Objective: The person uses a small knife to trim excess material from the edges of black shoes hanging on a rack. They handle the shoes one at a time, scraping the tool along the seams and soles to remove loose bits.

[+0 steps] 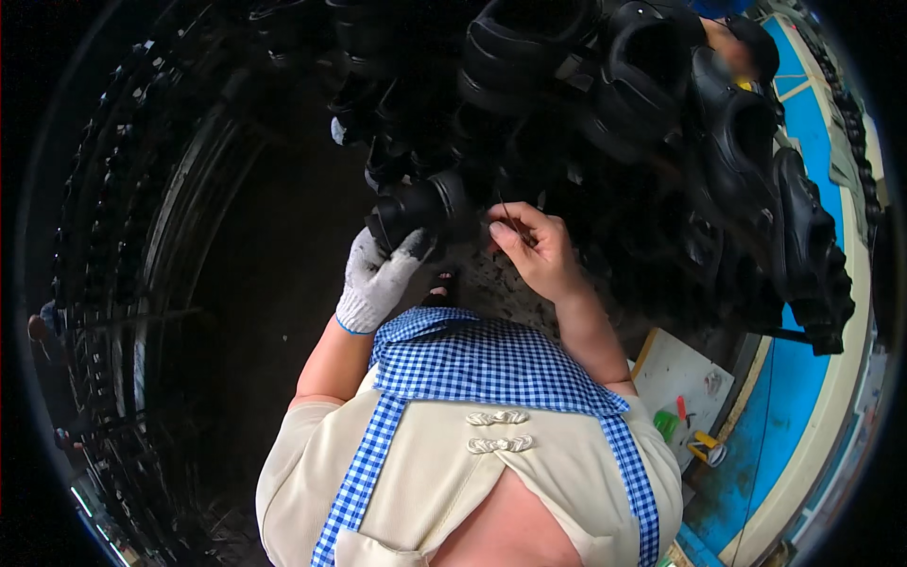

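Note:
My left hand (371, 283), in a white knitted glove with a dark thumb tip, grips a black shoe (416, 210) in front of my waist. Its thumb presses on the near side, while the fingers behind are mostly hidden. Bare and just right of the shoe, my right hand (546, 253) has thumb and forefinger pinched round a thin dark strand (505, 210). Whether the strand is a thread, a lace or a thin tool cannot be made out. The dark surroundings hide whether it touches the shoe.
Many black shoes (642, 76) hang or stand in rows ahead and to the right. A blue work surface (746, 454) with a cream edge curves along the right. Near my right elbow, a white board (675, 373) lies beside a yellow roll (707, 448). Dark racks (118, 217) line the left.

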`<state>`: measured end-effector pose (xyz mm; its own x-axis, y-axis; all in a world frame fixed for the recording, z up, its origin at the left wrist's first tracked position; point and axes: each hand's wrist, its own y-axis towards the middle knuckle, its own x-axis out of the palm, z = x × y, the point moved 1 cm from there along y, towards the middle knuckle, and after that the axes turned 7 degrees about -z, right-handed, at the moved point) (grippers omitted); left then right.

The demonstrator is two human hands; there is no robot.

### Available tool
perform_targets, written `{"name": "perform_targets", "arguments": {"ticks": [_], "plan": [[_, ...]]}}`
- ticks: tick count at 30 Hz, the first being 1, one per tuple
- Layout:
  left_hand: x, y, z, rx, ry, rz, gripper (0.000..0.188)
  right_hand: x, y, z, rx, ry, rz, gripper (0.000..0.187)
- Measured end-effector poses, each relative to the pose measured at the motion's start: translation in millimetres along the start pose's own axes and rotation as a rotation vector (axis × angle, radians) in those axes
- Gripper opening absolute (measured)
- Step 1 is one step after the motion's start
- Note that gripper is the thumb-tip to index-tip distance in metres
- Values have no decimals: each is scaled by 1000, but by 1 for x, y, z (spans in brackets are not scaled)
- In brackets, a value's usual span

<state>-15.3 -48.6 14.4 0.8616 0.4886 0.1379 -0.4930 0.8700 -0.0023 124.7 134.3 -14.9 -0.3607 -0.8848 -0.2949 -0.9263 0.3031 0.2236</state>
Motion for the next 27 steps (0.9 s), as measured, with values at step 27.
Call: {"name": "perform_targets", "arguments": {"ticks": [27], "plan": [[-57,1,-11,217,-412,382,61,26,-82,88,236,545,-44,41]]}}
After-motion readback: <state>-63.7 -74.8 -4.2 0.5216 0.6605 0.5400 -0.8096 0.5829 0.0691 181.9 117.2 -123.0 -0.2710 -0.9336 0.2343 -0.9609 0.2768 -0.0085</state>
